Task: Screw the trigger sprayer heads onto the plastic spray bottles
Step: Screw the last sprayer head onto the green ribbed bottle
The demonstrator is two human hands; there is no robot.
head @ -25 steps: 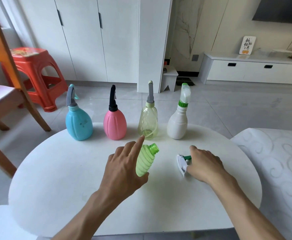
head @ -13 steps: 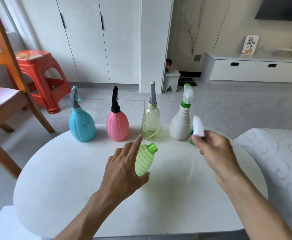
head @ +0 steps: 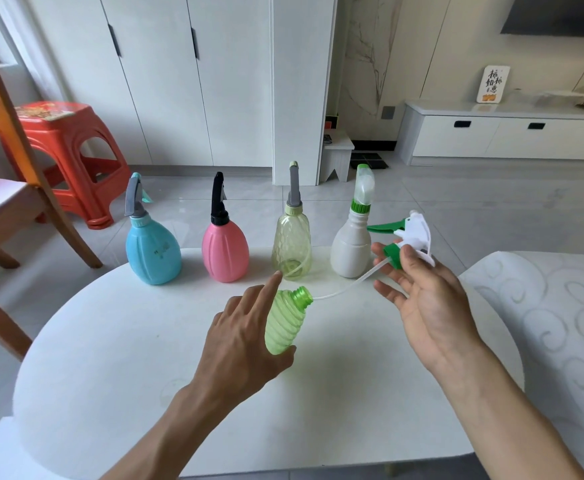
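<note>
My left hand [head: 245, 341] grips a ribbed light-green bottle [head: 285, 323], tilted with its open threaded neck pointing up and right. My right hand [head: 425, 299] holds a white trigger sprayer head [head: 413, 235] with green trigger and collar, pinched between thumb and fingers above the table's right side. Its thin white dip tube [head: 346, 285] runs down-left, and its tip touches the green bottle's mouth. Behind stand a blue bottle [head: 153, 251], a pink bottle [head: 225, 249], a clear yellowish bottle [head: 291, 249] and a white bottle [head: 351, 249], each with a sprayer head on.
The round white table [head: 145, 358] carries everything. A wooden chair [head: 3, 202] and a red plastic stool [head: 65, 161] stand at the left. A white patterned cushion [head: 543, 306] borders the table's right edge. Cabinets and a low TV unit [head: 505, 136] line the back.
My right hand picked the sprayer head off the table, raised it and turned it palm-up, bringing the dip tube's tip to the green bottle's mouth. My left hand kept holding the bottle.
</note>
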